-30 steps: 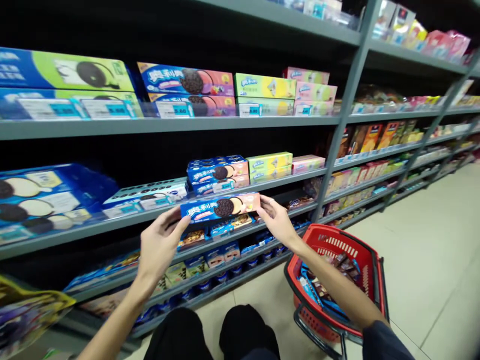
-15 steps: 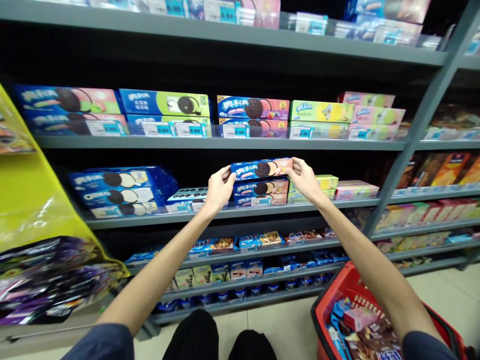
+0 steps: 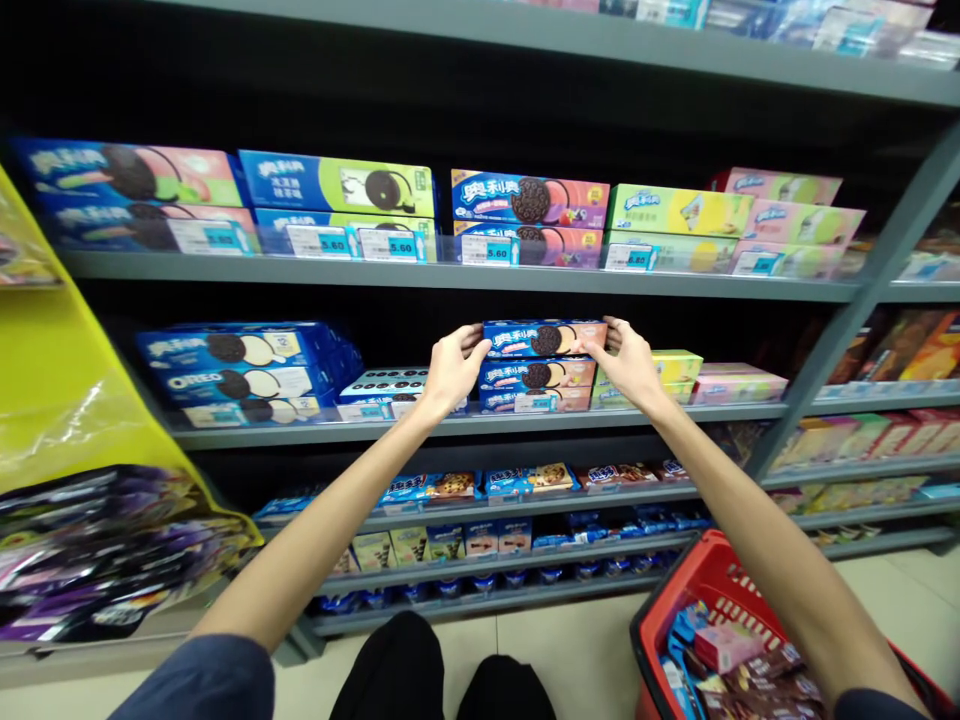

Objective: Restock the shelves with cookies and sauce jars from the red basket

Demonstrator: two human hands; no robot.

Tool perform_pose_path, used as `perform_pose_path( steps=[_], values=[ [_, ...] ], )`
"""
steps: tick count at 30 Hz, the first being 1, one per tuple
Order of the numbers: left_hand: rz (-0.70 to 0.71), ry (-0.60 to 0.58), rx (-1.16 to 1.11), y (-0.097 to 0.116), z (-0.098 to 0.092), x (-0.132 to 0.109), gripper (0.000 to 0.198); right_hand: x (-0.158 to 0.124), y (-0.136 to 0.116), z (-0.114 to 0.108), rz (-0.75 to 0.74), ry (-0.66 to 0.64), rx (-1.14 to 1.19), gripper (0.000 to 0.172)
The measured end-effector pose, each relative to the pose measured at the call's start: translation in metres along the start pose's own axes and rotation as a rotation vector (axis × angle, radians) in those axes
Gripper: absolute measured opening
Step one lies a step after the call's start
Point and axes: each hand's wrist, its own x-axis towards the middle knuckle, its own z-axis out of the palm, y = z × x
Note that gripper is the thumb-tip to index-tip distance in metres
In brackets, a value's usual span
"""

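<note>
Both my hands grip a blue-and-peach Oreo cookie box (image 3: 546,339) by its two ends. My left hand (image 3: 457,368) closes on the left end, thumb at the front. On the right end, my right hand (image 3: 627,360) has its thumb across the front face. The box lies level on top of a stack of matching cookie boxes (image 3: 534,376) on the middle shelf. Left of the stack is a flat box with a row of dark cookies (image 3: 390,383). Green-and-yellow boxes (image 3: 677,368) stand to the right, partly behind my right hand.
A red shopping basket (image 3: 649,625) with snack packs stands on the floor at lower right. Blue Oreo boxes (image 3: 232,365) are stacked at left on the same shelf. The shelf above (image 3: 450,278) overhangs my hands. A yellow display (image 3: 82,400) with dark packets borders the left side.
The cookie box has come down onto the stack, lining up with the boxes below. Both hands keep hold of its ends. The view has shifted, so the upper shelf appears larger.
</note>
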Motion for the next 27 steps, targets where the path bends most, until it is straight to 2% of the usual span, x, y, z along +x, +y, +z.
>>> perform_pose_path(
  steps=[7, 12, 21, 25, 27],
  values=[
    [0.006, 0.017, 0.024, -0.011, -0.001, -0.009, 0.045, -0.011, 0.006, 0.001, -0.085, -0.041, -0.065, 0.074],
    [0.025, -0.035, 0.004, -0.013, -0.004, -0.013, 0.067, -0.012, 0.008, 0.0, -0.113, -0.032, -0.04, 0.074],
    [0.047, -0.002, 0.036, -0.017, -0.002, -0.019, 0.06, -0.019, 0.007, -0.004, -0.125, -0.061, -0.031, 0.08],
    [0.057, 0.02, 0.037, -0.022, 0.001, -0.016, 0.059, -0.016, 0.015, 0.001, -0.145, -0.07, -0.032, 0.078],
    [0.039, 0.007, 0.079, -0.024, -0.001, -0.014, 0.06, -0.013, 0.019, 0.002, -0.167, -0.078, -0.047, 0.083]
  ],
)
